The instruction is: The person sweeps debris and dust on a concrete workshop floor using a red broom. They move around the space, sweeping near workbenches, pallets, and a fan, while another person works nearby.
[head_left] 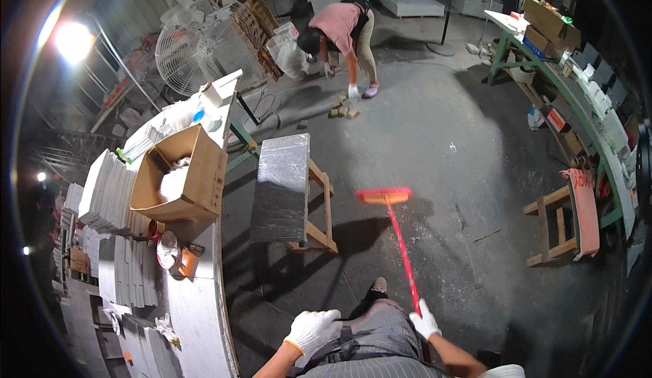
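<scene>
Red broom aslant, head forward-left

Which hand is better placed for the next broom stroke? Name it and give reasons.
Right, most likely: the gloved right hand is closed around the red-handled broom, whose head is out in front on the floor. The gloved left hand is off the handle, over at the person's left.

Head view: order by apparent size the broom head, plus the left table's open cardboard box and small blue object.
1. Open cardboard box
2. Broom head
3. Small blue object
</scene>
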Demonstrator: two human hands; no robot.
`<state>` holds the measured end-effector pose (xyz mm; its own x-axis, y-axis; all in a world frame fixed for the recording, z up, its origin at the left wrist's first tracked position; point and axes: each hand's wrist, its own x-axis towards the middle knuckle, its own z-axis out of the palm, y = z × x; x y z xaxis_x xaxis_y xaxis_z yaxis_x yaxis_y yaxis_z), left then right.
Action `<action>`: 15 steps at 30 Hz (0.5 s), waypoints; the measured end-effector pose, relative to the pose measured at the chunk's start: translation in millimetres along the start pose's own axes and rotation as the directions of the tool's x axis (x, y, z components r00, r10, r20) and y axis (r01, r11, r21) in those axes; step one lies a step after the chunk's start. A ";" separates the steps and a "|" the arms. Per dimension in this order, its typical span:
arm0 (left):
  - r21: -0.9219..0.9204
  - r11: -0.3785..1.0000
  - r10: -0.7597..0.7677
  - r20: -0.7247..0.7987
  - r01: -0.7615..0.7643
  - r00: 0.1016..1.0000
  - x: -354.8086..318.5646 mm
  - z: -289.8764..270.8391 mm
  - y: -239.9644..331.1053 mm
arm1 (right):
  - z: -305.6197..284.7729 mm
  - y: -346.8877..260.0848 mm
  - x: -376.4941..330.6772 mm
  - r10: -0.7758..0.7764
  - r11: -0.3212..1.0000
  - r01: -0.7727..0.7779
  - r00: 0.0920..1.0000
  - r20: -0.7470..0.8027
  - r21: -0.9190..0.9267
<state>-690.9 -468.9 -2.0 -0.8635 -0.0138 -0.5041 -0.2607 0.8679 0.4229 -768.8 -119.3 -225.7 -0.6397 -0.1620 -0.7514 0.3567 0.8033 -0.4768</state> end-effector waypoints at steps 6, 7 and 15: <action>-0.067 0.998 -0.013 -0.049 0.010 0.999 61.4 -33.4 26.6 | -75.6 -131.7 94.2 0.050 0.897 -0.136 0.977 0.208 0.422; -0.064 0.998 -0.018 -0.028 0.016 0.999 68.7 -34.6 28.5 | -77.8 -139.1 116.7 0.034 0.896 -0.124 0.976 0.214 0.425; -0.087 0.996 0.002 -0.010 -0.003 1.000 91.6 -42.6 36.4 | -76.0 -138.8 157.2 0.230 0.946 -0.282 0.930 0.286 0.158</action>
<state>-797.9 -459.8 -0.8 -0.8684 -0.0165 -0.4957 -0.2945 0.8212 0.4887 -970.7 -212.8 -243.0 -0.3180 -0.1303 -0.9391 0.6257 0.7153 -0.3111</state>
